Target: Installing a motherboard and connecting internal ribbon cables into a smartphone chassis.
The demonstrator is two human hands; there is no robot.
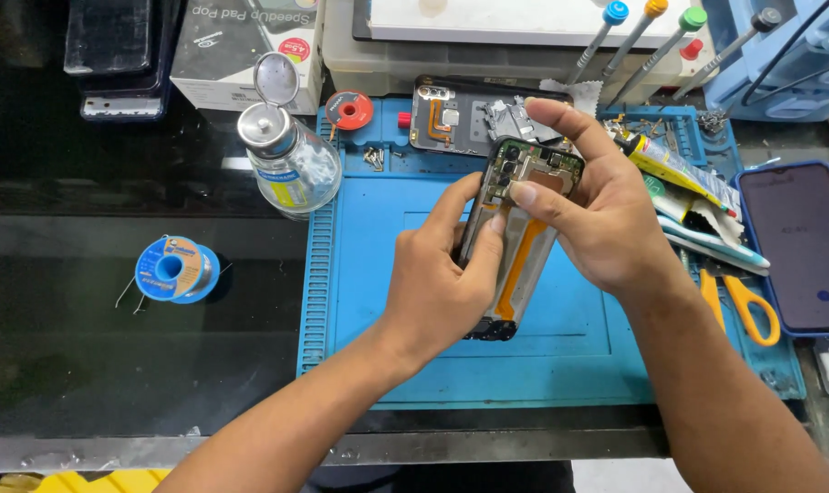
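Forearms come up from the near edge of the tabletop (86, 365), and between our hands we hold an opened phone (516, 239) above the blue mat (387, 301); its long axis runs from the lower end near us up and slightly right to the camera end farther off, tilted toward us so the bare inner side with the orange ribbon faces up. Our left hand (437, 278) wraps the lower half from the left, fingers closed on the edge and thumb lying along the frame; our right hand (601, 215) grips the upper half from the right, thumb pressed on the board by the top corner and forefinger curled over the top end; both are equally close, since both touch it. Farther back lie a removed back cover (455, 114), a glass bottle (286, 155) to its left and screwdrivers (656, 46) behind.
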